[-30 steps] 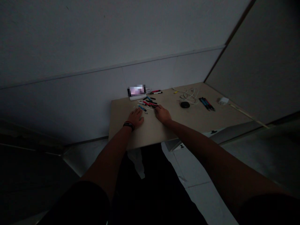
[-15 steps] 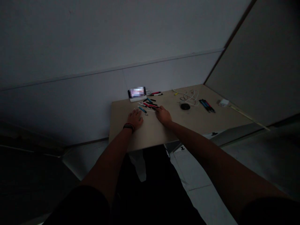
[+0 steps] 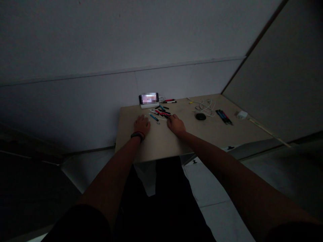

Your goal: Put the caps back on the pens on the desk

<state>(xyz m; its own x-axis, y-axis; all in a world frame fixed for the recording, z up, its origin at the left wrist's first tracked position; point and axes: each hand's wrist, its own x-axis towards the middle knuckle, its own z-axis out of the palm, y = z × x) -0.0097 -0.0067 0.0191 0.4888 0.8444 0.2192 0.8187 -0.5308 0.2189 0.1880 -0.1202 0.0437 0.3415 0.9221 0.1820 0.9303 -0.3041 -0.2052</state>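
My left hand [image 3: 142, 124] lies flat on the table with its fingers apart, holding nothing, left of a blue pen [image 3: 154, 117]. A small shiny piece [image 3: 158, 123] sits just below that pen. My right hand [image 3: 176, 124] is closed, its fingers curled at the right end of a loose pile of pens. It seems to grip the end of a pen there, though the fingers hide most of it. Red, black and white pens [image 3: 161, 112] cross one another in the pile between my hands and the phone.
A lit phone [image 3: 148, 98] leans on a white block [image 3: 149, 105] by the wall. Right of my hands are a black mouse-like object [image 3: 201, 116], a tangled white cable [image 3: 205, 107], a row of pens [image 3: 224, 117] and a white plug-like piece [image 3: 241, 115]. The table's [image 3: 151, 153] front edge is near me.
My left hand has shifted slightly left, away from the blue pen. My right hand stays at the pile's right end. The camera view has moved a little.
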